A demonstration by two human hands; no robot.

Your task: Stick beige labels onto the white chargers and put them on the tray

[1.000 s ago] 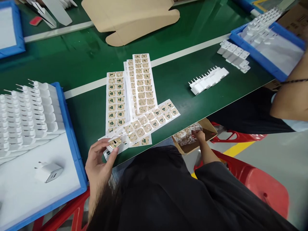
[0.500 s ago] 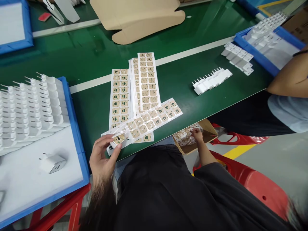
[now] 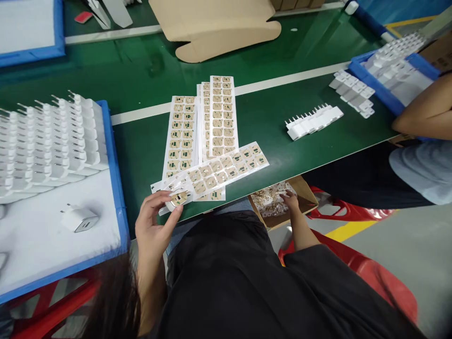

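My left hand (image 3: 158, 219) pinches a small white charger piece with a tan sticker face (image 3: 179, 198) at the table's front edge, over the lower end of a slanted sticker sheet (image 3: 226, 170). More tan sticker sheets (image 3: 183, 136) lie upright and overlapping behind it. Lower right, my right hand (image 3: 290, 200) is at an open cardboard box (image 3: 305, 197) holding clear plastic and small tan-and-white scraps (image 3: 270, 200). Its fingers reach in over the scraps; whether they grip anything is too small to tell.
A blue-rimmed tray (image 3: 118, 188) with rows of white chargers (image 3: 52, 146) stands left. White charger rows (image 3: 316, 121) lie right, near another blue tray (image 3: 377, 84) and a person's arm (image 3: 423, 113). Cardboard (image 3: 215, 28) lies behind; a red stool (image 3: 381, 282) stands lower right.
The view has shifted, so the tray and sheets appear a little further right and higher. My left hand still holds the piece, and my right hand remains at the box.
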